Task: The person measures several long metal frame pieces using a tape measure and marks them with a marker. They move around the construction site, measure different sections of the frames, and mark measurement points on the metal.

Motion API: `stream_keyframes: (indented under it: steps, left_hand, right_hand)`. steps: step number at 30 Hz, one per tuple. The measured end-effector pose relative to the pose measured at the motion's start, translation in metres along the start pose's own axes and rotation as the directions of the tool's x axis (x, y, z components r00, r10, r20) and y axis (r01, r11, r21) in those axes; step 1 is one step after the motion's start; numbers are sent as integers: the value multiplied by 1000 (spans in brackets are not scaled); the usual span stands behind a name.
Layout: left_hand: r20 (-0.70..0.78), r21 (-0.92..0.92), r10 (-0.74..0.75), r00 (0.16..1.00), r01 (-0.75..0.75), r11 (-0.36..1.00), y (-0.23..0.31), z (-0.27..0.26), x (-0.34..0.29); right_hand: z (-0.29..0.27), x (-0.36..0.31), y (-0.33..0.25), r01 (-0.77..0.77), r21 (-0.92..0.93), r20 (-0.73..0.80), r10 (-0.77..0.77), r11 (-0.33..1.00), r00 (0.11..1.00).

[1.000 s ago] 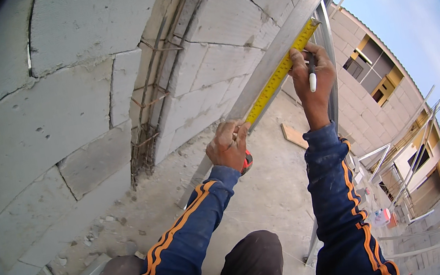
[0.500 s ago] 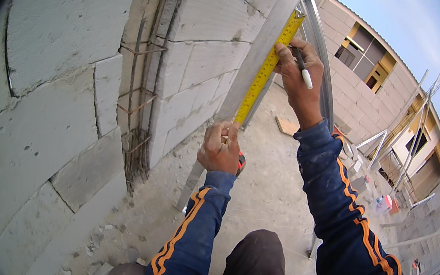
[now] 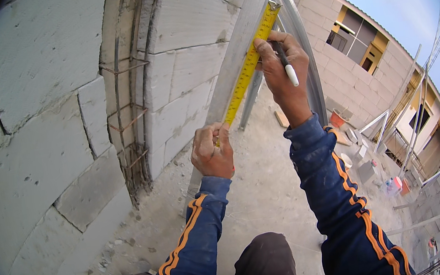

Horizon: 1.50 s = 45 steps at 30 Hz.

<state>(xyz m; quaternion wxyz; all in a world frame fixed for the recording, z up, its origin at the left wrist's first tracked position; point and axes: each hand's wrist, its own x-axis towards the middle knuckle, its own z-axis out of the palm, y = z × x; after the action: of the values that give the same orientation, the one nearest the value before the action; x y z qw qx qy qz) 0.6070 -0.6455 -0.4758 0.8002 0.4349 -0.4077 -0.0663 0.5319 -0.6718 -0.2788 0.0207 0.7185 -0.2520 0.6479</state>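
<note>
A long grey metal profile (image 3: 235, 50) leans up against the block wall. A yellow tape measure (image 3: 248, 68) lies stretched along it. My left hand (image 3: 212, 153) is closed on the lower part of the tape, holding it against the profile. My right hand (image 3: 283, 74) presses the upper part of the tape to the profile and also holds a marker pen (image 3: 285, 65) with a white end. Both sleeves are blue with orange stripes.
A wall of large grey blocks (image 3: 50, 106) with a gap of exposed rusty rebar (image 3: 127, 106) stands at left. Rubble lies on the concrete floor (image 3: 263, 199). More metal profiles (image 3: 299, 23) lean to the right. Buildings and scaffolding (image 3: 399, 116) lie far below at right.
The view has swung so the profile stands steeper. My right hand has slid up along the tape, and my left hand has stayed low on it.
</note>
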Motion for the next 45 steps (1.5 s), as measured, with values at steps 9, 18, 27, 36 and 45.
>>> stream_keyframes:
  steps: [9, 18, 27, 36, 45]
  left_hand:
    - [-15, 19, 58, 998, -57, 998, 6, -1, 13]
    - [-63, 185, 272, 960, -257, 949, 11, 7, 31]
    - [111, 105, 148, 983, -159, 982, 11, 6, 43]
    - [116, 201, 171, 979, -191, 961, 11, 4, 45]
    - [135, 255, 220, 966, -248, 934, 9, 5, 46]
  right_hand:
    - [5, -2, 12, -22, 41, -14, 22, 999, 1000]
    - [5, 7, 16, -24, 143, -59, 33, 989, 998]
    - [5, 6, 24, -3, 50, -98, 8, 999, 995]
    - [8, 5, 25, 32, 80, -144, -21, 996, 989]
    - [6, 5, 27, -18, 76, -96, 26, 997, 995]
